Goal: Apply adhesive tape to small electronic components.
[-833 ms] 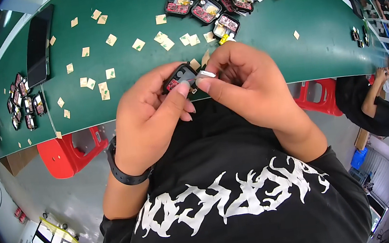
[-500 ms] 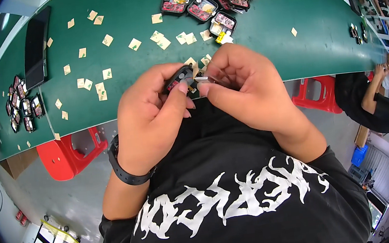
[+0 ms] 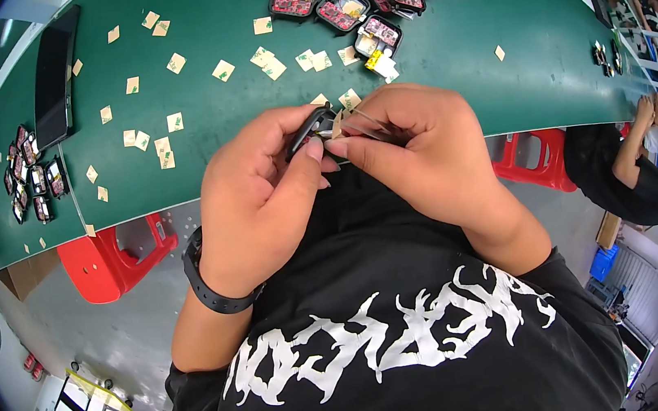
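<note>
My left hand (image 3: 255,194) is closed on a small black device housing (image 3: 306,130), thumb on its near side. The housing is tilted and its inside is mostly turned away or covered by fingers. Pinched in my right hand (image 3: 425,152) are thin metal tweezers (image 3: 369,124), pointing left at the housing. By their tips a small beige adhesive piece (image 3: 337,125) shows at the housing's edge; whether the tips grip it is unclear. Just beyond my hands, a beige adhesive square (image 3: 350,98) lies on the green table (image 3: 464,98).
A pile of open black housings (image 3: 342,9) with red boards and silver batteries lies at the far middle. More housings (image 3: 38,179) sit at left, near a dark flat screen (image 3: 59,78). Red stools (image 3: 98,267) stand below the table edge. Another person (image 3: 628,169) sits at right.
The housing has tilted more upright in my left hand. My right hand and the tweezers have shifted slightly, and the beige piece now shows between the hands. The view has shifted a little.
</note>
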Motion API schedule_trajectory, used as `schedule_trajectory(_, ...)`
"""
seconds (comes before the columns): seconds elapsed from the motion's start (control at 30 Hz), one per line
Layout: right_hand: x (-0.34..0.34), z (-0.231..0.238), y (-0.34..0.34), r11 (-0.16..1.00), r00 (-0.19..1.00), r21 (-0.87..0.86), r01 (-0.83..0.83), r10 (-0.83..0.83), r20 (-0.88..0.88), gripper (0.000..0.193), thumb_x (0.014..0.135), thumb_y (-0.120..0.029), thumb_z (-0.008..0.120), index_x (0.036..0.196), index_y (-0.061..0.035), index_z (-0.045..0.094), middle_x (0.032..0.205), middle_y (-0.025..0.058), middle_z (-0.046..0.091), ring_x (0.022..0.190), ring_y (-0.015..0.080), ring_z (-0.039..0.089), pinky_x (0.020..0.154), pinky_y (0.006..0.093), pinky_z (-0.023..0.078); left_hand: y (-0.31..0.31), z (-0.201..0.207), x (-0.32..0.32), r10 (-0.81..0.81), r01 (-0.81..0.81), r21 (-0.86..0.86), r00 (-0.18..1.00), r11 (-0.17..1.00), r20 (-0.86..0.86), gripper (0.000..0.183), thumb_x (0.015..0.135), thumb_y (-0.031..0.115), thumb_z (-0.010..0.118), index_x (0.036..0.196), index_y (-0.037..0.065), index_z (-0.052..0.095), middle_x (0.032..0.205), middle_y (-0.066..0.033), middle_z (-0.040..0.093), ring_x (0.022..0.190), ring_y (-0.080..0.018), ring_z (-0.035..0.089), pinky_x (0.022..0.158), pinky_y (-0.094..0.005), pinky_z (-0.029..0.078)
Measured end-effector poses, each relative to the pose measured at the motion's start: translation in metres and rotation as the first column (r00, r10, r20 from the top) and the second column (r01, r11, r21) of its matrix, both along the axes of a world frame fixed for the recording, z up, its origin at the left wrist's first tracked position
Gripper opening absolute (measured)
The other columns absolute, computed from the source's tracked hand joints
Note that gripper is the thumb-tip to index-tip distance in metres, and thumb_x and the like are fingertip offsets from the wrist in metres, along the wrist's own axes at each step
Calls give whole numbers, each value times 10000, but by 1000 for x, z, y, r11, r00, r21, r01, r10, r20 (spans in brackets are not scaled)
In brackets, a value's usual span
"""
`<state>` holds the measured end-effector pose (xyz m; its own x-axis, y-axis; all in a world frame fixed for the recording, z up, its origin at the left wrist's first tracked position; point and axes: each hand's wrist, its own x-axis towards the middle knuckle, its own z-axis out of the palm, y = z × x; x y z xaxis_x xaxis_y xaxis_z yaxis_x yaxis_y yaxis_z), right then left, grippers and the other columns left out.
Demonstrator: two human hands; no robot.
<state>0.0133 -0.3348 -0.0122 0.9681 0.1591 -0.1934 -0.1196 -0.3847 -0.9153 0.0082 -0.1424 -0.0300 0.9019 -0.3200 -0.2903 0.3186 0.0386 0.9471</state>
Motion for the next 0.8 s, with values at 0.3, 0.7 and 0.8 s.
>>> schedule_trajectory(0.3,-2,-4,3,999,980,-46,1,8,198,48,869,-36,736,874,11,743,742,117,662,624,218,601,568,339,463,2,-4,0,-47,47,-5,998,999,46,331,1006,-23,538,1332,-78,555,1147,-92,678,932,-127,665,788,-255,549)
schedule_trajectory(0.7,11,-4,-6,985,993,170,-14,34,-117,239,786,-85,858,912,8,677,798,3,590,678,60,509,587,243,424,14,-5,-2,-164,166,-86,986,982,31,356,972,-53,539,1324,-96,577,1078,-100,672,902,-140,670,773,-258,552)
schedule_trajectory(0.8,14,-2,-7,975,959,219,-49,106,-261,312,778,-104,874,975,3,658,794,-16,570,694,42,486,586,229,410,19,-8,-3,-201,205,-115,978,972,52,355,966,-58,537,1317,-98,581,1073,-103,672,901,-138,667,754,-256,548)
